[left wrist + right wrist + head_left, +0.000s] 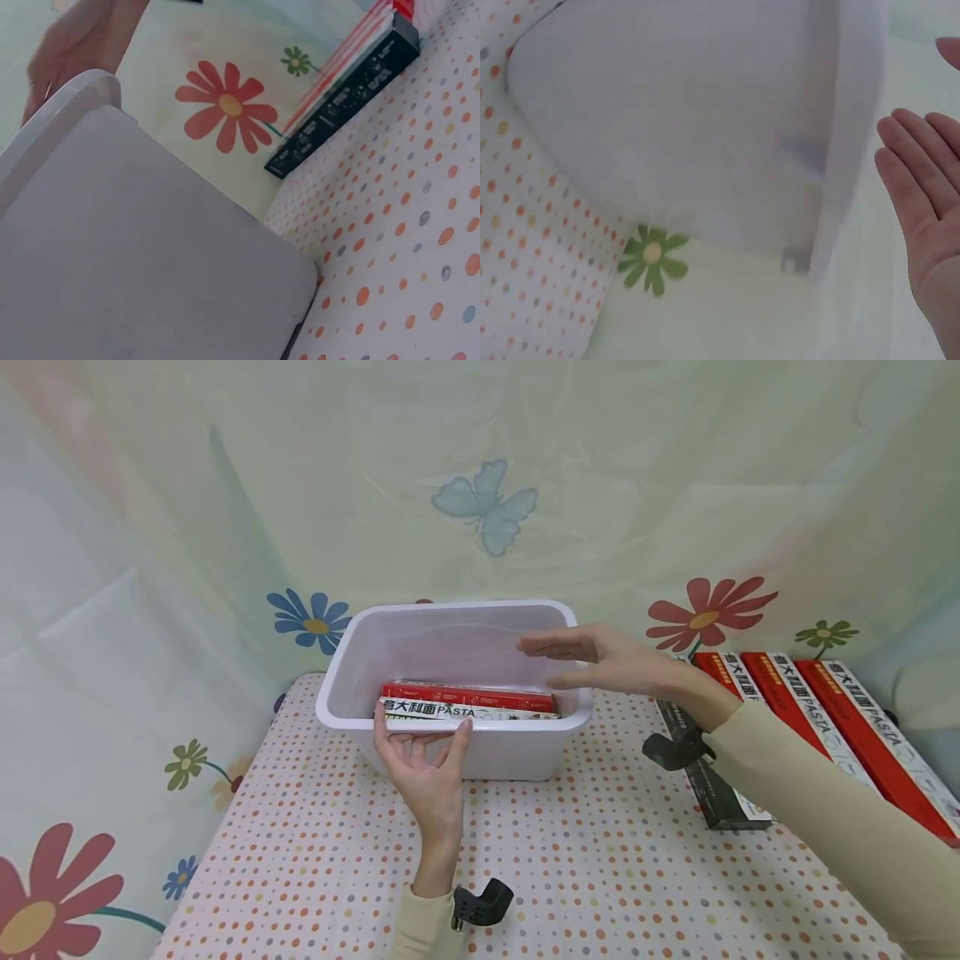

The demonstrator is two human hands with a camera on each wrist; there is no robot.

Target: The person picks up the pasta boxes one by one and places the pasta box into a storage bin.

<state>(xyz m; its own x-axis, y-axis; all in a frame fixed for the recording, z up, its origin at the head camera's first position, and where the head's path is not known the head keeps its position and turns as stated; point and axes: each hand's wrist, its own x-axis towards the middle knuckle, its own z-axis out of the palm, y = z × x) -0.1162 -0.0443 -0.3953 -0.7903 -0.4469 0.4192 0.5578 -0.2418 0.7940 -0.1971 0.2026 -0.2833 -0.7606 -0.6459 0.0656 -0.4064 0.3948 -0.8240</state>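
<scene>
A white plastic bin (517, 752) stands on the dotted table. Inside it lie red-and-white pasta boxes (480, 700), their lower parts hidden by the front wall. My left hand (429, 777) holds the bin's front rim, thumb and one finger up at the lip and the other fingers curled against the outside. Above the bin's right rim hovers my right hand (600, 660), fingers straight and holding nothing. In the right wrist view the palm of the right hand (934, 225) faces the camera beside the bin (682, 127). The left wrist view shows the bin's wall (150, 240) close up.
To the right on the table, red-and-white pasta boxes (795, 710) lie side by side with a black box (720, 793), partly covered by the right forearm. A flowered cloth backdrop (487, 435) hangs behind the bin and at the left.
</scene>
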